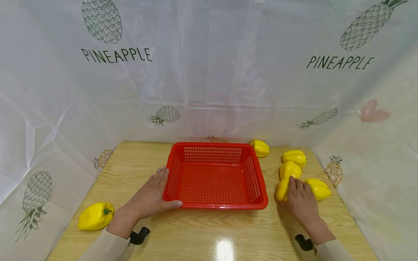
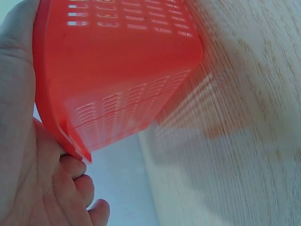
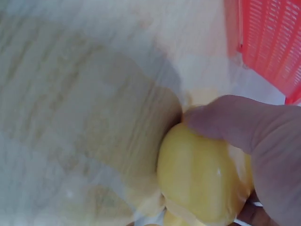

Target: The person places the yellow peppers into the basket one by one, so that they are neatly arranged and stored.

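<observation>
A red plastic basket (image 1: 213,207) with slotted walls sits on the wooden table, its perforated floor in sight. My left hand (image 1: 151,194) rests at its front left corner, fingers straight along the left rim and thumb extended on the front rim. At the right, my right hand (image 1: 302,201) grips a yellow bell pepper (image 3: 202,176), thumb on one side and fingers on the other. That pepper still lies among others: one yellow bell pepper (image 1: 290,169) just behind it and another (image 1: 318,189) to the right of the hand. The hand's fingertips are partly hidden.
Another yellow bell pepper (image 1: 294,158) lies farther back at the right, and one (image 1: 260,148) by the basket's back right corner. A yellow bell pepper with a green stem (image 1: 96,216) lies left of my left forearm. A pineapple-printed sheet (image 1: 212,79) encloses the table's back and sides.
</observation>
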{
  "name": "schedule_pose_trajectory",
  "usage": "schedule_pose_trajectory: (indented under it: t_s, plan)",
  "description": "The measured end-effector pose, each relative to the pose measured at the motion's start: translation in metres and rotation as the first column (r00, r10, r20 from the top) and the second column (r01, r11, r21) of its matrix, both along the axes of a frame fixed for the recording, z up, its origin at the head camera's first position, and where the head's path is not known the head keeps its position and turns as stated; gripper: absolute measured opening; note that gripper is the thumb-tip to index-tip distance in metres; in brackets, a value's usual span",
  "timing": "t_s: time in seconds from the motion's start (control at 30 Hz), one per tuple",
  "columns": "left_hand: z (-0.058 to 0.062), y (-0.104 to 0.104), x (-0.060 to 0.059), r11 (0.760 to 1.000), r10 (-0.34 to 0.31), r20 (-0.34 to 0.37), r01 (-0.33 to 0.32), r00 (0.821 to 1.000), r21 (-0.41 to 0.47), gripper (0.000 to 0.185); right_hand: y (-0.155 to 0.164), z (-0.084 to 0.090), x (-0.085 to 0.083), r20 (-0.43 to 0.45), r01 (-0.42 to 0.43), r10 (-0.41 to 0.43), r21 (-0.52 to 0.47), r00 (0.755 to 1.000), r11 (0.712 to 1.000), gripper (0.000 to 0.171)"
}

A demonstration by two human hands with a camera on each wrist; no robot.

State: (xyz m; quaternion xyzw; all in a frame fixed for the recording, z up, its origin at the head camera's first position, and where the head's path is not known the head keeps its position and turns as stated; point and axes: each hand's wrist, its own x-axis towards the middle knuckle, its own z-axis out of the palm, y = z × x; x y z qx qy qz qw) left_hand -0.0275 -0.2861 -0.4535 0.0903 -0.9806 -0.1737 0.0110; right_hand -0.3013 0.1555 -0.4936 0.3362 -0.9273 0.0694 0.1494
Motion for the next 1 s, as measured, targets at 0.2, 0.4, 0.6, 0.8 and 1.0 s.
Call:
schedule_pose_trajectory:
  t_s: [0.2, 0.4, 0.6, 0.8, 1.0]
  plan:
    - [0.0, 0.0, 0.0, 1.0, -0.001, 0.003, 0.001, 1.0, 0.006, 0.133, 0.004, 0.001, -0.006, -0.057, -0.105, 0.109, 0.068, 0.992, 0.992, 0.111]
    - [-0.001, 0.0, 0.0, 1.0, 0.002, 0.004, -0.002, 1.0, 0.004, 0.131, 0.007, -0.001, -0.011, -0.103, -0.174, 0.179, 0.054, 0.978, 0.983, 0.109]
    - [0.0, 0.0, -0.001, 1.0, 0.001, 0.006, -0.001, 1.0, -0.002, 0.135, 0.003, -0.005, -0.016, -0.146, -0.236, 0.238, 0.026, 0.96, 0.971, 0.108]
    - [0.001, 0.001, -0.001, 1.0, 0.002, 0.006, -0.002, 1.0, -0.002, 0.134, 0.0, -0.008, -0.019, -0.13, -0.279, 0.276, 0.0, 0.952, 0.96, 0.108]
    - [0.001, 0.001, -0.001, 1.0, 0.002, 0.005, -0.002, 1.0, 0.0, 0.132, -0.002, -0.008, -0.021, -0.14, -0.318, 0.315, 0.005, 0.939, 0.948, 0.109]
